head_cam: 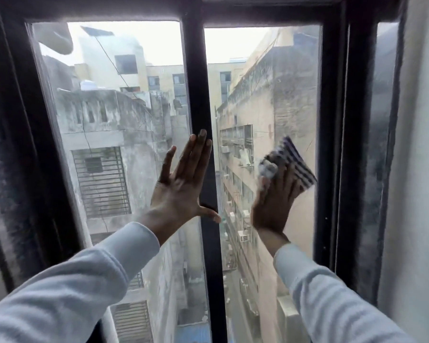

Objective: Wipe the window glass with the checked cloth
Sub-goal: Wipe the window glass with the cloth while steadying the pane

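Observation:
The window has two tall glass panes split by a black centre bar (201,100). My right hand (274,204) presses the checked cloth (291,164), dark blue and white, flat against the right pane (263,82) at mid height; the cloth sticks out above and to the right of my fingers and looks blurred. My left hand (183,179) lies flat with fingers spread on the left pane (114,120), its fingertips and thumb touching the centre bar. It holds nothing.
A dark, dusty window frame (13,144) surrounds the panes, with a second black upright (332,144) on the right and a pale wall (421,169) beyond. Buildings and a narrow street show through the glass far below.

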Tool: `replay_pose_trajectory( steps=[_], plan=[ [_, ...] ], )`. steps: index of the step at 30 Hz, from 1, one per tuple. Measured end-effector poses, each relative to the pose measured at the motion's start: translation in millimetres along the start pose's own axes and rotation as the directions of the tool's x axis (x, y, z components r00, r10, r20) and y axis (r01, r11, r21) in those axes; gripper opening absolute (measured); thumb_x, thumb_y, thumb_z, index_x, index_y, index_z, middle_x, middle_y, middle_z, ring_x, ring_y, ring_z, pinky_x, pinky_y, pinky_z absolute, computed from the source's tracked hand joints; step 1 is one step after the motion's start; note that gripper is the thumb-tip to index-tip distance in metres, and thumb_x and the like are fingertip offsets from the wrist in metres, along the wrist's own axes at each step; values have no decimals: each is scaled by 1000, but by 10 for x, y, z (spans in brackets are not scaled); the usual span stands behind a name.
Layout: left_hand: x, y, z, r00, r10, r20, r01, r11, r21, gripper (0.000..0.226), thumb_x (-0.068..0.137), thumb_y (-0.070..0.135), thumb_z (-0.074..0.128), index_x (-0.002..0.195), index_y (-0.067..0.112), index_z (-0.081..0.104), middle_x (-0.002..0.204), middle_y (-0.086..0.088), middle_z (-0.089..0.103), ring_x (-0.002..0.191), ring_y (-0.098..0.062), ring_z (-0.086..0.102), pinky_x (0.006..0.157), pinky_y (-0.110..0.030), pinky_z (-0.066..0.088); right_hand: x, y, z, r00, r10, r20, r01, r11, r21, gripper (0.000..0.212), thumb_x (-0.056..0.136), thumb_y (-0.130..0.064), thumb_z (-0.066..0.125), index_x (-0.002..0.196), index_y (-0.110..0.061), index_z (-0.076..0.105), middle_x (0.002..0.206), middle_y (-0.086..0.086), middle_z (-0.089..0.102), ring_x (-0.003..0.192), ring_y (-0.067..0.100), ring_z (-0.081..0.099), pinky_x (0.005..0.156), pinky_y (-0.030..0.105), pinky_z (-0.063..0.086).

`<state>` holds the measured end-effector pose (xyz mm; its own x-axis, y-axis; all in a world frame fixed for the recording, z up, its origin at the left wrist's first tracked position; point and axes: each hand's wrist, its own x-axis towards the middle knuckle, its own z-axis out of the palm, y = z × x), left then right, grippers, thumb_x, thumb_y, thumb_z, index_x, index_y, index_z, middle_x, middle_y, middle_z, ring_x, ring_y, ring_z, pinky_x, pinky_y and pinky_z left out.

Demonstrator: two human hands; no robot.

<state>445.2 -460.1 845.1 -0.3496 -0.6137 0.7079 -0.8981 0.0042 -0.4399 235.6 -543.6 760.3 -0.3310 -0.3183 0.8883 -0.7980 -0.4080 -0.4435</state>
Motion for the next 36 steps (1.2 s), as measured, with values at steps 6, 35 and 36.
replay_pose_trajectory(
  steps=[6,35,36],
  plan=[
    [23,29,-33,1000,-3,27,2,999,33,175,48,110,43,158,5,-44,169,-13,-49,167,-29,-28,129,-55,-25,-667,165,78,775,-551,310,585,811,-20,57,114,-43,22,170,-30,22,181,1,18,169,28,5,129,60,24],
    [-80,281,-336,985,-159,66,146,975,165,180,42,107,50,168,4,-26,181,-11,-27,171,-25,-14,133,-56,0,85,-97,-179,986,-31,163,25,999,42,56,114,-39,33,168,-24,36,178,2,29,167,28,20,136,51,13],
    [-92,296,-379,983,-175,60,163,973,166,178,45,107,52,169,4,-23,182,-11,-24,172,-25,-11,131,-54,1,-37,-195,-223,975,63,214,-92,987,128,57,114,-43,30,168,-24,34,179,1,28,167,26,19,137,47,10]
  ],
)
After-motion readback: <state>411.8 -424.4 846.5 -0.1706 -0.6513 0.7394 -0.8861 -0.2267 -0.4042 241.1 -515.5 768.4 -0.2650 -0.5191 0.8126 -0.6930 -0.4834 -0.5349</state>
